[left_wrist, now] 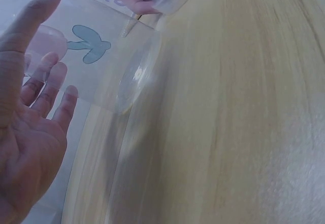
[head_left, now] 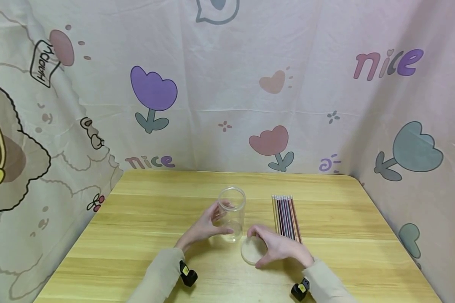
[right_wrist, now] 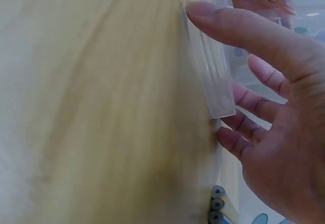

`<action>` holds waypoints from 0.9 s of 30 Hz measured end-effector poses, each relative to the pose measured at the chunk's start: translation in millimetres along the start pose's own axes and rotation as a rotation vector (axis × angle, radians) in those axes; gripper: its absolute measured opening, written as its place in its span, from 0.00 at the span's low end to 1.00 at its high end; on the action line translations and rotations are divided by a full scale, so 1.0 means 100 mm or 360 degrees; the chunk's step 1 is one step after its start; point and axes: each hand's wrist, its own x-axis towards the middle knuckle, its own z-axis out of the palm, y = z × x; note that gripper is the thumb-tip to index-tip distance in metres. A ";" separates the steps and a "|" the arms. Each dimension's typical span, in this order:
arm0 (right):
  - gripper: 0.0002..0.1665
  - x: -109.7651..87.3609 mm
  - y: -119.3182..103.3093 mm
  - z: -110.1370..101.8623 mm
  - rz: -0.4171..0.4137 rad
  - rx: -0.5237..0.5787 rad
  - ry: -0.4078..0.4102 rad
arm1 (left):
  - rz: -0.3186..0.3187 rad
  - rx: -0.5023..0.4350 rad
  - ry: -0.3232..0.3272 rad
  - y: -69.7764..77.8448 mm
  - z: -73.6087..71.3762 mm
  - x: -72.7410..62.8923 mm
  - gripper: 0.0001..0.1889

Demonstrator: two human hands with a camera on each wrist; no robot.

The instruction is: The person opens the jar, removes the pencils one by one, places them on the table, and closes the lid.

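A clear plastic jar [head_left: 232, 216] stands roughly upright near the table's middle, its mouth uncovered. My left hand [head_left: 208, 223] holds its left side, thumb in front and fingers behind. The left wrist view shows the jar's transparent wall [left_wrist: 101, 26] between that thumb and the fingers. To the right of the jar, my right hand [head_left: 278, 246] grips a round clear lid [head_left: 252, 251] by its edge. In the right wrist view the thumb lies on one side of the lid [right_wrist: 216, 76] and the fingertips on the other. Whether the lid touches the table is hard to tell.
Several pencils [head_left: 284, 214] lie side by side in a row beyond my right hand. All this is on a wood-grain table [head_left: 155, 198], with a printed cloth [head_left: 220, 84] hanging behind it and along both sides.
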 end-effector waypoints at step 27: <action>0.47 0.27 -0.42 -1.17 -0.0489 0.0682 0.0534 | 0.0004 -0.0010 -0.0019 -0.01 -0.01 0.01 0.42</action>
